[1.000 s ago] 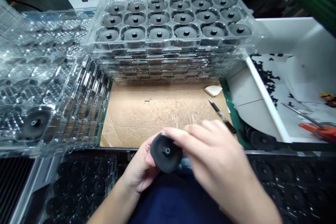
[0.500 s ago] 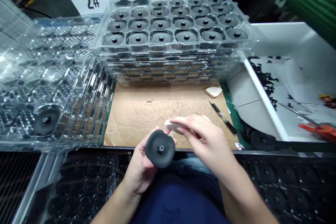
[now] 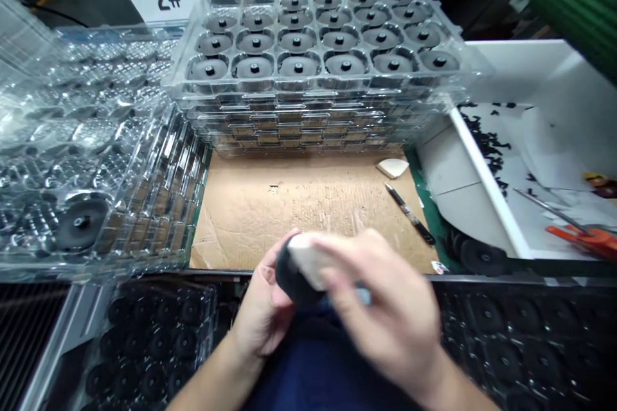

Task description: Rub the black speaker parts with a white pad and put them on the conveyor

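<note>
My left hand (image 3: pixel 263 298) grips a round black disc (image 3: pixel 290 279) by its edge, low in front of my body. Pinched between the fingers of my right hand (image 3: pixel 385 298) is a pale wedge-shaped sponge (image 3: pixel 308 258), which lies over the right part of the disc's face and hides its centre stub. Motion blurs the right hand and the sponge. A second pale wedge sponge (image 3: pixel 393 167) rests on the cardboard sheet (image 3: pixel 241 205), beside a black pen (image 3: pixel 409 213).
Behind the cardboard stands a stack of clear trays (image 3: pixel 308 85) holding black discs. More clear trays (image 3: pixel 96 135) rise at left, with one disc (image 3: pixel 81 223) in front. A white bin (image 3: pixel 486 180) at right holds small black parts and an orange-handled tool (image 3: pixel 585 237). Dark filled trays (image 3: pixel 149 347) sit below.
My right hand has brought the sponge down from the disc's upper edge onto its face. The disc has turned, tilting in my left hand.
</note>
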The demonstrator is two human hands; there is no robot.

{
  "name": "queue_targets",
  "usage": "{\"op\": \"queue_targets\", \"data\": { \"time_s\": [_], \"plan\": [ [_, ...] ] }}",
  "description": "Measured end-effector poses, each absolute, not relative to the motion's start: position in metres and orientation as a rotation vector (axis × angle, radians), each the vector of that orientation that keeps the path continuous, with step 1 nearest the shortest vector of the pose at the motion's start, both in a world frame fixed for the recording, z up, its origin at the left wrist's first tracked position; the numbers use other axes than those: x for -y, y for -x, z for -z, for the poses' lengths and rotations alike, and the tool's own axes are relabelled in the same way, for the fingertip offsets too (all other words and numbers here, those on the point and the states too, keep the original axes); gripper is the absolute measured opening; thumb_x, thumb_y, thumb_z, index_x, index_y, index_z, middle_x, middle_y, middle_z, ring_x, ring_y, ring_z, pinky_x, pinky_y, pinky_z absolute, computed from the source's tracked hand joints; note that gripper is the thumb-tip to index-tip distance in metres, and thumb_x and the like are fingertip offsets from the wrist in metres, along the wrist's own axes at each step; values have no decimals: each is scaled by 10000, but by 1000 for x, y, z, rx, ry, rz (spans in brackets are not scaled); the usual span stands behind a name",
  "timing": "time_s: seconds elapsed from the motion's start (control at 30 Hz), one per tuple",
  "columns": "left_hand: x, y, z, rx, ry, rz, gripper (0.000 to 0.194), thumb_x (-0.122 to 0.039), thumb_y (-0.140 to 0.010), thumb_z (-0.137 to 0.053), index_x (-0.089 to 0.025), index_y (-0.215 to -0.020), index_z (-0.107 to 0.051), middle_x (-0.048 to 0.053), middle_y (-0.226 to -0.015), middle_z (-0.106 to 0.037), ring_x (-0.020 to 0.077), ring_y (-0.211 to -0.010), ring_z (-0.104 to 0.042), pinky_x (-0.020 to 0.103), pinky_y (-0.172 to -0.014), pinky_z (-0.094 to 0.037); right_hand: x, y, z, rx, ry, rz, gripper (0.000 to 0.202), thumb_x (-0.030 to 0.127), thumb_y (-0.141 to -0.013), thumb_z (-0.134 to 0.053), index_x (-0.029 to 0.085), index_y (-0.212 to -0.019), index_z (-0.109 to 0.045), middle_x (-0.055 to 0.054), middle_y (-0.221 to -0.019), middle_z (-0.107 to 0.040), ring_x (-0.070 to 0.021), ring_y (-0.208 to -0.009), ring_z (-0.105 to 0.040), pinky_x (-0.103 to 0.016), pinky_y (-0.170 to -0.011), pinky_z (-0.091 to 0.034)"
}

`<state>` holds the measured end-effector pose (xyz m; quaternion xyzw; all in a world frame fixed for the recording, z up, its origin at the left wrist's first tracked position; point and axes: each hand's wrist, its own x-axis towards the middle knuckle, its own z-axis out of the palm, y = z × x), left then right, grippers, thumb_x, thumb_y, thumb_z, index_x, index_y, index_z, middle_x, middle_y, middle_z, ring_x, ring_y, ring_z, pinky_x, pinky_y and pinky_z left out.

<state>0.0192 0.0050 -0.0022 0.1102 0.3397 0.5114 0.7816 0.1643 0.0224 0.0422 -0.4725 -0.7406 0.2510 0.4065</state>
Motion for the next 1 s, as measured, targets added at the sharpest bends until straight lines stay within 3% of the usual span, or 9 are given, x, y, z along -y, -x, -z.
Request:
{"op": "queue_targets", "data": {
  "time_s": [0.17, 0.23, 0.33, 0.4, 0.5, 0.6, 0.7, 0.8, 1.0],
  "plan": [
    [-7, -15, 1, -744, -205, -1141, 523, -295, -515, -817, -288, -1014, -661, -14, -1041, -692, 184, -947, -638, 266, -872, -478, -24, -147, -54, 2177, 1010, -816, 226, 106, -878, -452, 159, -1047, -592, -10, -829, -666, -117, -677, -559, -275, -637, -387],
    [-7, -16, 1, -745, -177, -1118, 580, -314, -461, -836, -277, -1015, -666, -4, -1021, -701, 183, -940, -642, 246, -855, -484, -29, -143, -51, 2162, 1088, -735, 216, 124, -887, -439, 153, -1029, -598, -13, -796, -656, -120, -648, -542, -283, -624, -364],
    [-7, -17, -1, -737, -162, -1049, 511, -326, -552, -796, -248, -1039, -661, 28, -1003, -708, 191, -967, -633, 273, -909, -458, -32, -139, -49, 2075, 1076, -563, 245, 123, -896, -409, 98, -1080, -570, -60, -814, -654, -150, -691, -545, -310, -649, -358],
    [-7, -13, -2, -723, -164, -1048, 449, -271, -609, -770, -252, -1043, -656, 20, -1024, -703, 180, -974, -630, 280, -923, -448, -30, -143, -51, 2128, 962, -687, 243, 100, -889, -419, 117, -1087, -560, -46, -845, -656, -141, -731, -554, -298, -671, -367],
    [-9, -7, -2, -673, -167, -1054, 498, -267, -529, -816, -262, -1005, -668, 0, -1024, -705, 168, -940, -640, 244, -860, -475, -24, -158, -56, 2224, 1007, -868, 219, 93, -874, -455, 173, -1035, -581, 4, -798, -642, -108, -668, -531, -267, -649, -364],
    [-10, -6, -2, -670, -165, -1029, 586, -350, -470, -830, -235, -1019, -663, 11, -1007, -705, 162, -932, -634, 230, -867, -459, -25, -167, -60, 2236, 1252, -641, 238, 88, -874, -435, 169, -1014, -609, -16, -733, -620, -131, -621, -484, -279, -604, -344],
    [-9, -7, -2, -720, -167, -991, 648, -385, -495, -813, -207, -1089, -626, 30, -1034, -690, 186, -959, -623, 290, -938, -418, -38, -165, -57, 2261, 1090, -484, 295, 73, -882, -386, 182, -997, -634, -41, -802, -645, -155, -674, -490, -294, -626, -362],
    [-8, -5, 0, -656, -161, -984, 635, -383, -504, -809, -207, -1087, -628, 57, -1111, -667, 206, -921, -649, 292, -875, -462, -54, -165, -42, 2148, 1001, -668, 291, 87, -894, -401, 211, -1041, -619, -26, -878, -651, -148, -781, -548, -282, -710, -419],
    [-7, 2, 7, -539, -92, -1005, 562, -382, -529, -787, -256, -1059, -648, 55, -1135, -673, 234, -954, -659, 275, -827, -514, -36, -179, 22, 1895, 1428, -962, 246, 209, -904, -444, 210, -1090, -605, -47, -964, -657, -148, -841, -614, -268, -710, -494]
  ]
}}
